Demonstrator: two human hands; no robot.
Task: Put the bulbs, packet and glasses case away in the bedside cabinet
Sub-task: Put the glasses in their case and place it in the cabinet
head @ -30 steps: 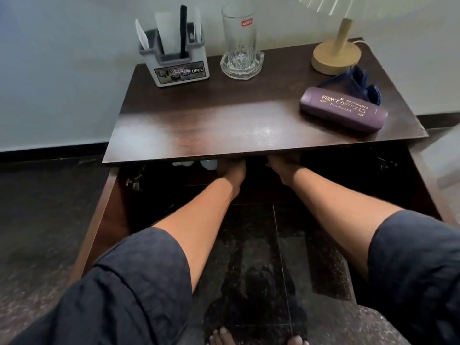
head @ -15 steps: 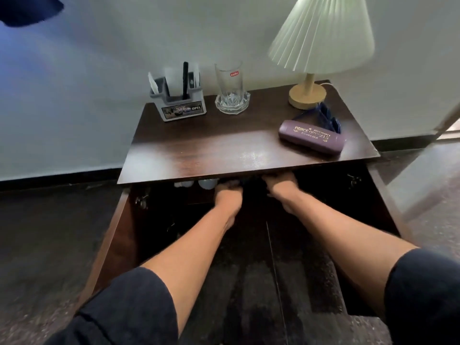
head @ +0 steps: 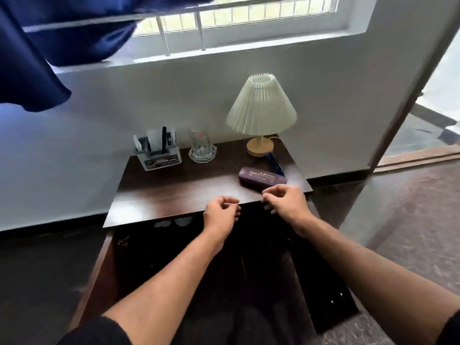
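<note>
We found both bare hands raised in front of the dark wooden bedside cabinet [head: 174,195], at its front edge. The left hand [head: 220,216] had its grip loosely curled, fingers bent inward and holding nothing. The right hand [head: 286,204] was likewise half curled and empty, its fingertips just beside the near end of the purple oblong glasses case [head: 262,177], though we could not tell if they touched it. The case lay on the top, at its right side, with a blue folded thing [head: 275,161] behind it near the wooden base of the cream pleated lamp [head: 261,108]. Below the top, the cabinet stood open, and two pale rounded shapes [head: 173,222], likely bulbs, showed inside at the left.
</note>
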